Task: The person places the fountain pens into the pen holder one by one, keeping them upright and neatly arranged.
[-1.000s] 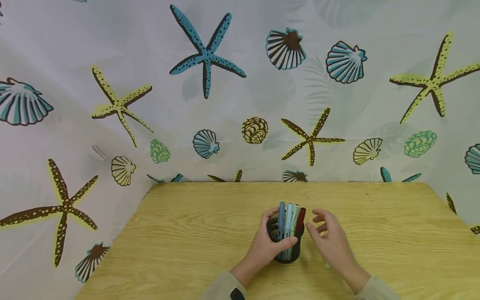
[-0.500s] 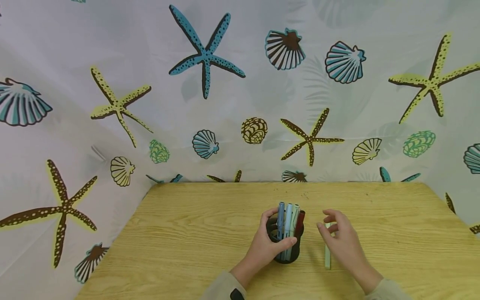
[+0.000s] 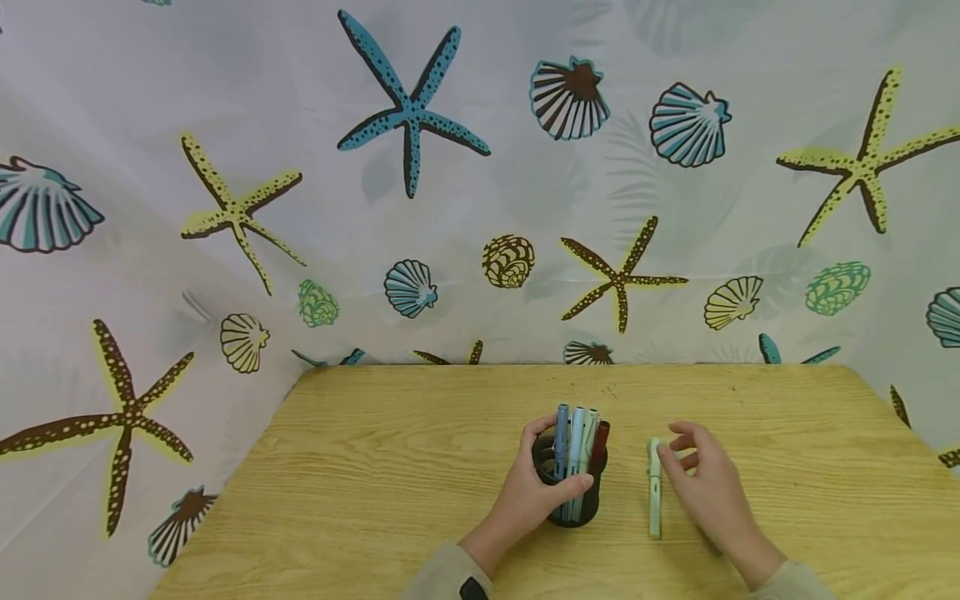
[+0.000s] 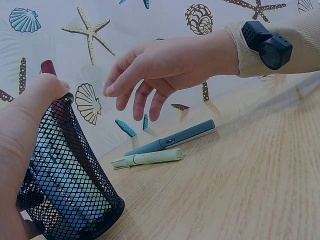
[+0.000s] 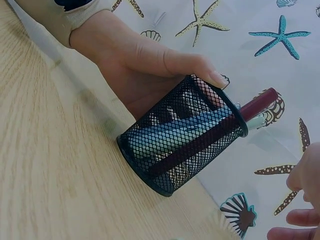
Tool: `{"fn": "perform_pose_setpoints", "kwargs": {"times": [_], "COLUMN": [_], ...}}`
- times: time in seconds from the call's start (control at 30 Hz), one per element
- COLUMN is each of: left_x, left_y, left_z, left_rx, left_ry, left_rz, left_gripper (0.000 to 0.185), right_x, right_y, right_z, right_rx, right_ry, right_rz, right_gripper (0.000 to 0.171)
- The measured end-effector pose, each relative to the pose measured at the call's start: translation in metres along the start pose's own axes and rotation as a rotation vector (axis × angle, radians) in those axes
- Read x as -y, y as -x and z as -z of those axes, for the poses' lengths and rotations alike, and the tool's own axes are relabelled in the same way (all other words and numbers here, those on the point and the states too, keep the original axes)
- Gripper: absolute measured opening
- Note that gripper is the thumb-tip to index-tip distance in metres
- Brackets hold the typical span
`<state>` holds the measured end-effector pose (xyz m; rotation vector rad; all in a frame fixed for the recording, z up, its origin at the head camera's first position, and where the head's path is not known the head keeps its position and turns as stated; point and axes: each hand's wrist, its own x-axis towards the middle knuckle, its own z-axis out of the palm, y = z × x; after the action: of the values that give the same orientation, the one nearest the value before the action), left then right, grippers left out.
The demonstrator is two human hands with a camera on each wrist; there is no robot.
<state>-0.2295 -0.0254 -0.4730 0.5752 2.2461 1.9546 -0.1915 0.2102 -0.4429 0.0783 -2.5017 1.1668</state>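
Clamped in the left hand (image 3: 536, 483), with fingers and thumb curled round the side and the thumb laid across the rim: a black pen cup (image 3: 591, 504). Made of metal-looking mesh with small diamond-shaped openings, roughly cylindrical in build, edged with thicker bands at top and bottom. Upright inside, side by side with ends poking above the rim: a slate blue pen (image 3: 562, 433), a light blue pen (image 3: 577, 433), a pale green pen (image 3: 592, 427) and a slim, smooth dark red pen (image 3: 602, 442). Visible through the mesh too, down to the base, in both wrist views.

Raised in the air to the right of the cup, well apart from it: the right hand (image 3: 708, 487), with fingers apart, loosely bent and holding nothing. Just below it, flat on the table (image 3: 390, 467): a mint pen (image 3: 655, 504), matte-looking, round-barrelled, with a wire-like clip and a small dark slot. Close alongside in the left wrist view: a teal-blue pen (image 4: 175, 137), slotted likewise, mostly hidden by the right arm in the head view.

Underneath, pale yellow wood with fine, streaky grain. Behind, a smooth, faintly creased white cloth (image 3: 480, 183) printed with starfish and ribbed shells. At both wrists, beige sleeves (image 3: 442, 575) and a boxy black device (image 4: 267, 45).
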Motion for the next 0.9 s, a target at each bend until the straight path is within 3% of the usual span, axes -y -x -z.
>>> {"fn": "perform_pose_setpoints", "kwargs": {"times": [0.23, 0.5, 0.77, 0.9], "left_x": [0.000, -0.002, -0.030, -0.037], "left_y": [0.000, 0.001, 0.011, 0.014], "left_z": [0.000, 0.000, 0.001, 0.001], "left_rx": [0.001, 0.020, 0.021, 0.020], "left_ry": [0.006, 0.039, 0.021, 0.014], "left_rz": [-0.008, -0.016, -0.018, -0.010], "left_gripper": [0.075, 0.075, 0.074, 0.073], "right_x": [-0.007, -0.011, -0.017, -0.020], "right_y": [0.001, 0.000, -0.002, -0.003], "right_z": [0.004, 0.010, 0.012, 0.013], "right_rx": [-0.021, 0.028, 0.080, 0.106], "right_ry": [0.030, 0.039, 0.086, 0.123], "right_rz": [-0.014, -0.077, -0.143, -0.170], "right_gripper": [0.035, 0.041, 0.043, 0.041]}}
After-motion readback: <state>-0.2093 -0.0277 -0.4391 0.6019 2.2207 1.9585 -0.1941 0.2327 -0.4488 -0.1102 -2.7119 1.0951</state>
